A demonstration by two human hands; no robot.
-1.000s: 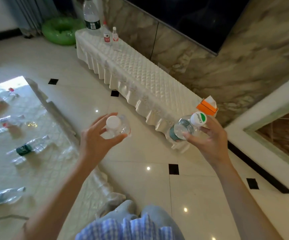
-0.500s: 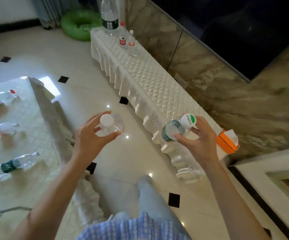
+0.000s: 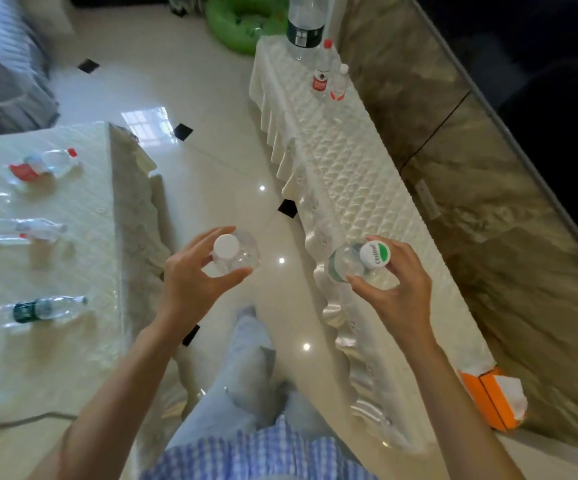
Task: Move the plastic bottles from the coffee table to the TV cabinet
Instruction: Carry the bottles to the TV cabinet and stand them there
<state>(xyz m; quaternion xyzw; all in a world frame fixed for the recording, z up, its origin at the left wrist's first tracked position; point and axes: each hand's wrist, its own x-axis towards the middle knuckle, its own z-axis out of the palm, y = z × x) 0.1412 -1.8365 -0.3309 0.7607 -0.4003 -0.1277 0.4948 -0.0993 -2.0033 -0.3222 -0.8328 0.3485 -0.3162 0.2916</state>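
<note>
My left hand (image 3: pixel 190 282) grips a clear plastic bottle with a white cap (image 3: pixel 235 254) over the floor between the two pieces of furniture. My right hand (image 3: pixel 398 289) grips a clear bottle with a green-and-white cap (image 3: pixel 353 261) at the near edge of the TV cabinet (image 3: pixel 367 202), which wears a white quilted cover. Three bottles stand at the cabinet's far end: a large one (image 3: pixel 304 26), a red-labelled one (image 3: pixel 322 72) and a small one (image 3: pixel 340 83). On the coffee table (image 3: pixel 55 265) at left lie several bottles, among them a red-labelled (image 3: pixel 43 164) and a green-labelled one (image 3: pixel 47 308).
An orange tissue box (image 3: pixel 491 398) sits at the cabinet's near end. A green inflatable ring (image 3: pixel 242 22) lies on the floor beyond the cabinet. A dark TV hangs on the marble wall at right. A grey sofa (image 3: pixel 0 88) stands far left. My leg steps along the tiled aisle.
I have walked forward along the aisle and turned left; the cabinet and table now run lengthwise past me. Both hands keep hold of their bottles.
</note>
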